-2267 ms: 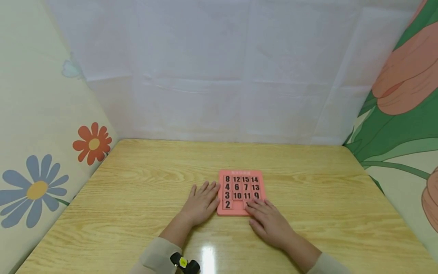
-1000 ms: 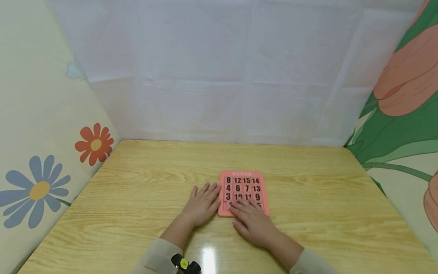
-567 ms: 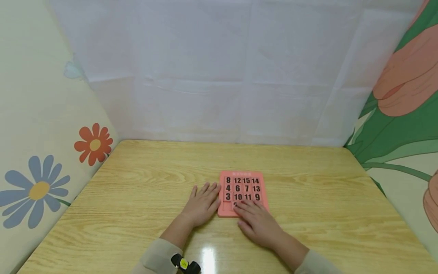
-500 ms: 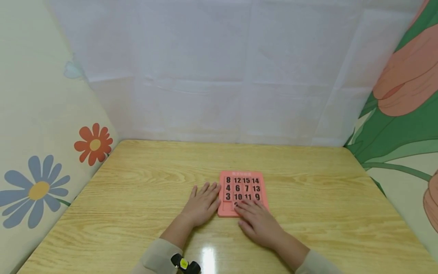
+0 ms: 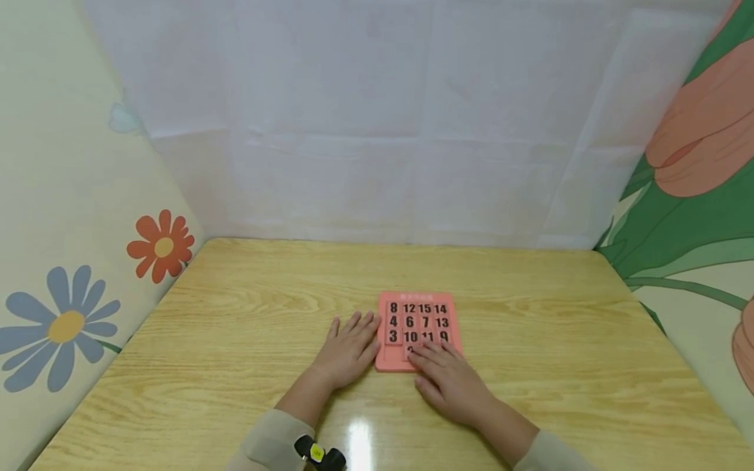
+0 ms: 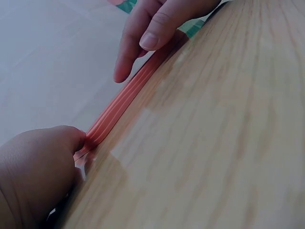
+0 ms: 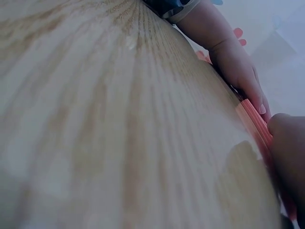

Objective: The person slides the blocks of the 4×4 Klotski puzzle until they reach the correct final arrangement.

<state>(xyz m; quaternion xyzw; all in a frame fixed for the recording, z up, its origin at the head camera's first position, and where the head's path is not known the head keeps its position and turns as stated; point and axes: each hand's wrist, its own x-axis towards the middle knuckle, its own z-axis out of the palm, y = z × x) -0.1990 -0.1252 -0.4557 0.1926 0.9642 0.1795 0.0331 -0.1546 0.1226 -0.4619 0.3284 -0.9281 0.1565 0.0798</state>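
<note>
Head view: left hand beside, right hand atop pink rectangular plastic number-puzzle, both unclenched; likely tile-sliding; next needs light push.

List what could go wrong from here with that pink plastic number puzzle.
The right hand covers the lower right of the pink puzzle, so numbers there might be misread.
A stray push could slide the partly covered pink number tile into the empty bottom-left slot beside it.
The glossy wood-grain table might let the puzzle slip rightward, as the left hand sits at its left edge.
</note>
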